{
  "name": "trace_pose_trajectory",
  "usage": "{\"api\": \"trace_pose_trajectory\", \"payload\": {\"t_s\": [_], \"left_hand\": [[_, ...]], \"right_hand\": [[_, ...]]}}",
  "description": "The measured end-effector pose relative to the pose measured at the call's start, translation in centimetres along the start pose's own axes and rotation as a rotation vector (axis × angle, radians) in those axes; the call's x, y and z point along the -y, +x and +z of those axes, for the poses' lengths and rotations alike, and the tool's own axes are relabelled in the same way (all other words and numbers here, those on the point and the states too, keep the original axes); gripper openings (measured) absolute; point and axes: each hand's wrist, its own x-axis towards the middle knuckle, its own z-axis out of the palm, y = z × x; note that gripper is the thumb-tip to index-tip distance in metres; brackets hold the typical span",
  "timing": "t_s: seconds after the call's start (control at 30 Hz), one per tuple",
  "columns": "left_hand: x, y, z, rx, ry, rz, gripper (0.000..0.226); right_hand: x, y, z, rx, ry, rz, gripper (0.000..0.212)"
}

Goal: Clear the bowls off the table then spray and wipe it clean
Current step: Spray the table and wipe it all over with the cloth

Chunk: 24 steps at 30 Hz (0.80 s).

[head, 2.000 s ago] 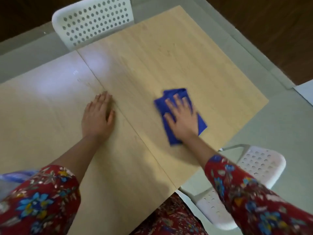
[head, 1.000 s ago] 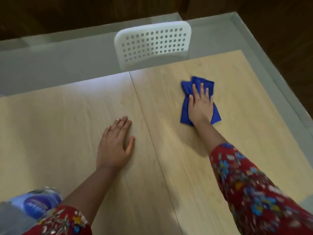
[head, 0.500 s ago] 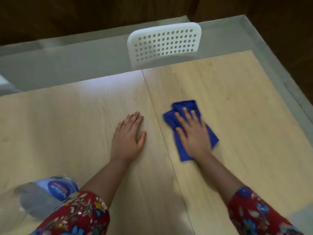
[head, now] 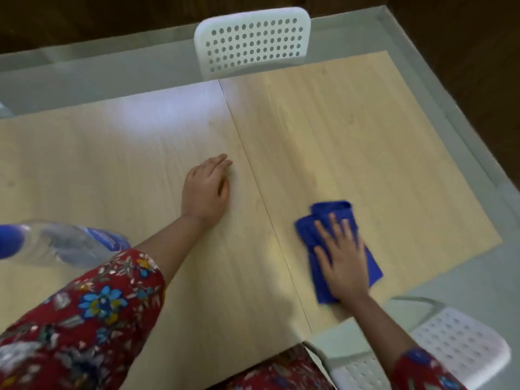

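Head view: the right hand lies flat, fingers spread, pressing the blue cloth on the desk near its right front edge, while the left hand rests open, fingers together, beside the centre seam. The bottle stands just by the left sleeve. An elbow swing could tip it, and the cloth could slide off the edge.

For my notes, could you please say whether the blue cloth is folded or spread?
Folded: the blue cloth shows overlapping layers, pressed under the right hand.
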Motion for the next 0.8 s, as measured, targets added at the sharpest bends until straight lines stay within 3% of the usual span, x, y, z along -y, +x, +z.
{"api": "trace_pose_trajectory", "payload": {"t_s": [0.13,0.17,0.23,0.33,0.43,0.5,0.57,0.7,0.8], "left_hand": [[-3.8,-5.8,-0.1,0.130,-0.073,-0.029,0.048],[-4.5,-7.8,-0.1,0.171,-0.083,-0.032,0.050],[-5.3,-10.7,-0.3,0.216,-0.082,-0.037,0.053],[-5.8,-14.0,-0.9,0.230,-0.057,-0.044,0.055],[-5.3,-15.9,-1.2,0.243,-0.104,-0.113,0.053],[-4.8,-16.6,-1.7,0.202,-0.138,-0.181,0.051],[-4.3,-16.4,-2.2,0.140,-0.197,-0.237,0.048],[-4.4,-16.1,-4.1,0.008,-0.358,-0.360,0.041],[-4.2,-17.0,-6.1,-0.091,-0.446,-0.409,0.037]], "right_hand": [[1.4,3.9,-0.2,-0.056,0.010,0.327,0.060],[3.0,3.7,0.1,-0.054,0.015,0.298,0.060],[5.0,1.4,1.0,-0.022,-0.005,0.074,0.057],[3.0,-5.1,0.9,0.046,0.006,-0.233,0.054],[-0.9,-5.7,0.1,0.043,0.037,-0.053,0.055],[-1.2,-3.2,-0.5,0.031,0.046,0.151,0.058],[0.0,0.5,-0.8,0.037,0.039,0.238,0.060],[3.8,5.4,-0.8,0.086,0.025,0.165,0.058],[8.1,5.5,-1.4,0.015,0.066,0.153,0.061]]}}
